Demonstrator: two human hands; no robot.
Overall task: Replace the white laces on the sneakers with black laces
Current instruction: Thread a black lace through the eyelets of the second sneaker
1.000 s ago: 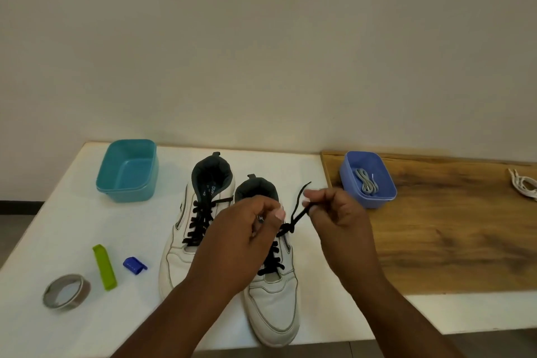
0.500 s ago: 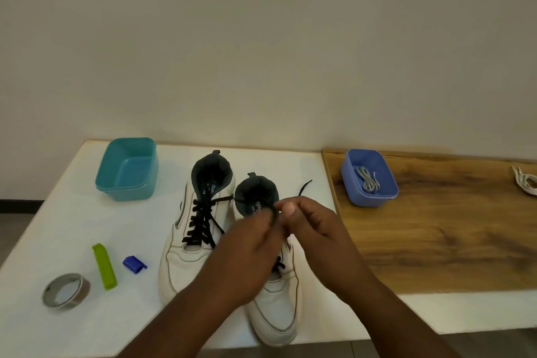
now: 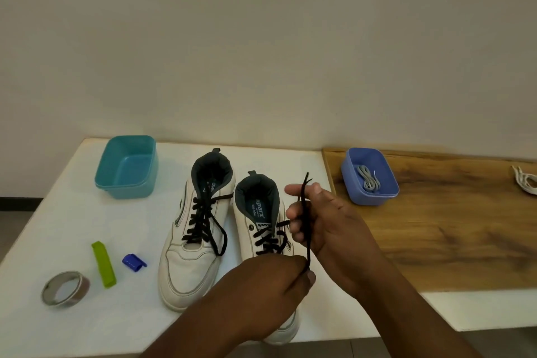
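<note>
Holding the loose black lace (image 3: 303, 227) with both hands above the right sneaker (image 3: 261, 229). Left hand (image 3: 270, 285) pinches the lace's lower end between thumb and fingertips, grip clenched on it, at about 6 o'clock of the shoe's eyelets. Right hand (image 3: 322, 221) sits at 3 o'clock of the shoe's collar, fingers curled with the lace running across them; lace tips stick up past the index finger at 12 o'clock of that hand. Its grip looks closed round the lace.

Right sneaker already has black lacing through the eyelets, toe hidden under the left forearm. Left sneaker (image 3: 193, 241) just beside it at 9 o'clock, fully laced in black, one loop hanging over its inner side.

Both on the white bench (image 3: 72, 212). Teal tub (image 3: 128, 167) at 10 o'clock of the shoes. Green clip (image 3: 103, 264), small blue clip (image 3: 133, 262) and tape roll (image 3: 65, 288) at 8 o'clock. Wooden board (image 3: 450, 227) at 3 o'clock carries a blue tub (image 3: 369, 176) with a grey lace (image 3: 368, 179) inside. White laces (image 3: 526, 182) lie at the board's far right edge.
</note>
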